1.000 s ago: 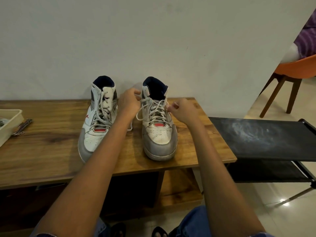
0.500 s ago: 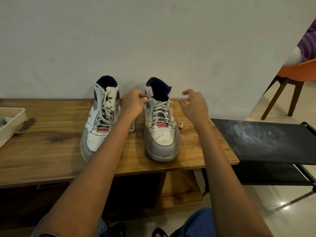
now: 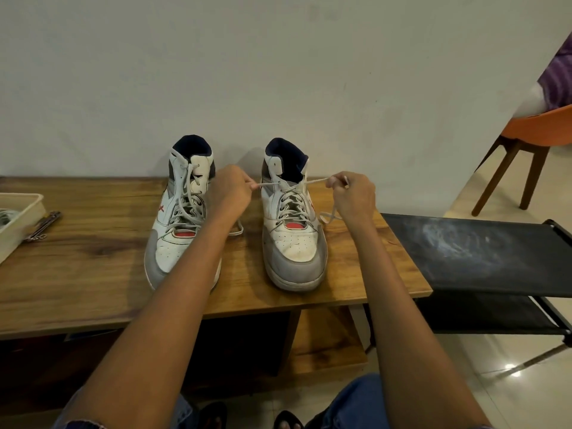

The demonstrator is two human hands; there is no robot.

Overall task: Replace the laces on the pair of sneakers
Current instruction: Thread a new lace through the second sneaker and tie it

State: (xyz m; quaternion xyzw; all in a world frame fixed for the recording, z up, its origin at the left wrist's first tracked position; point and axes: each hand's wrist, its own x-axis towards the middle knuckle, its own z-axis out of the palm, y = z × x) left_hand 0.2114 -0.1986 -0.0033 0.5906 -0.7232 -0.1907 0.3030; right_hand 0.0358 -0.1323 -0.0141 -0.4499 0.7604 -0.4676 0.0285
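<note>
Right sneaker [image 3: 294,243] between hands. Left hand [image 3: 230,190] at its 9 o'clock, right hand [image 3: 353,196] at 3, each pinching a lace end [image 3: 315,181] taut.

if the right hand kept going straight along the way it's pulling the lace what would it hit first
Probably nothing: the right hand pulls the lace rightward off the right sneaker, over bare table; depth is unclear.

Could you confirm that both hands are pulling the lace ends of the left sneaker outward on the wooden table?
Not quite: in the head view the left hand and right hand pull the lace ends of the right sneaker, outward, on the wooden table.
</note>
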